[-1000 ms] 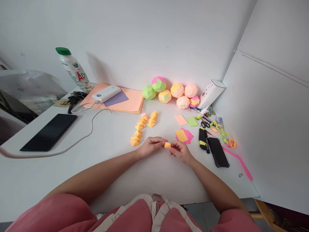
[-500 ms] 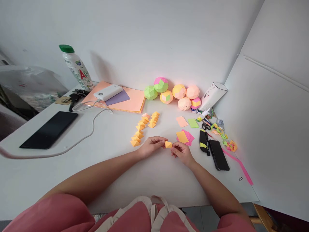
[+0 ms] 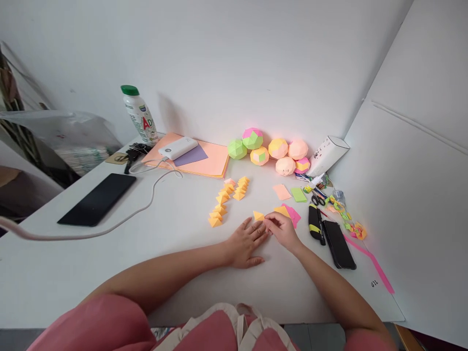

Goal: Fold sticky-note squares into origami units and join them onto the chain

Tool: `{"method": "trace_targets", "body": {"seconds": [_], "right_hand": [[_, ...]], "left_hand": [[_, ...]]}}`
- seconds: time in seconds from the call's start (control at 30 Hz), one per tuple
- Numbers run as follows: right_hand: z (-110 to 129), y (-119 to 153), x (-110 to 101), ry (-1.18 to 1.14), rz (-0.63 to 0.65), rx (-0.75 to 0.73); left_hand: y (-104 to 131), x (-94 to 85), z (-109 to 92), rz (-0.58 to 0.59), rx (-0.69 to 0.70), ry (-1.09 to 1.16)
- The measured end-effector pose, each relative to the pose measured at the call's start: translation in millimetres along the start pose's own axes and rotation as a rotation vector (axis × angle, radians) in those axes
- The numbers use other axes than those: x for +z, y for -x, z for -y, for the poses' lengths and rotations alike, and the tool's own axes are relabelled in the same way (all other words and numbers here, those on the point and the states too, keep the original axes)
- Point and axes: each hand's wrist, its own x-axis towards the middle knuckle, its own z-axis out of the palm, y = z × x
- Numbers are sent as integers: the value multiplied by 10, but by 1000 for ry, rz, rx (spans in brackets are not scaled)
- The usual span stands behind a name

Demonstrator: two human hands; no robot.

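My left hand [image 3: 246, 245] lies flat on the white table [image 3: 153, 273], palm down with its fingers spread. Just beyond its fingertips, my right hand [image 3: 282, 231] pinches the corner of a small folded orange paper piece [image 3: 258, 215]. Similar orange folded pieces stand in two rows, a longer one [image 3: 218, 214] and a shorter one [image 3: 241, 188], to the left of and beyond my hands. Behind my right hand are orange sheets [image 3: 282, 210] on pink sheets [image 3: 293, 214], partly hidden. Salmon sheets [image 3: 282, 191] and green sheets [image 3: 299, 194] lie farther back.
Faceted paper balls [image 3: 260, 155] sit by the wall. On the right are scissors [image 3: 318, 200], a cutter [image 3: 314, 221], a black phone [image 3: 338, 244] and paper scraps. A tablet [image 3: 98, 200], a cable, a power bank [image 3: 178, 147] and a bottle [image 3: 139, 114] are on the left.
My left hand has let go of the orange piece and now lies flat on the table. The piece remains in my right hand. The whole view has shifted slightly.
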Motion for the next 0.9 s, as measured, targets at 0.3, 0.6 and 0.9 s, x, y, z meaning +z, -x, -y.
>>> {"method": "trace_targets", "body": {"seconds": [0.3, 0.6, 0.9], "right_hand": [[-18, -797, 412, 172, 100, 75], [-121, -882, 521, 406, 77, 8], [-151, -919, 527, 438, 76, -15]], "left_hand": [[-16, -58, 4, 39, -5, -24], [-16, -81, 1, 3, 1, -23], [-24, -74, 3, -2, -4, -24]]}}
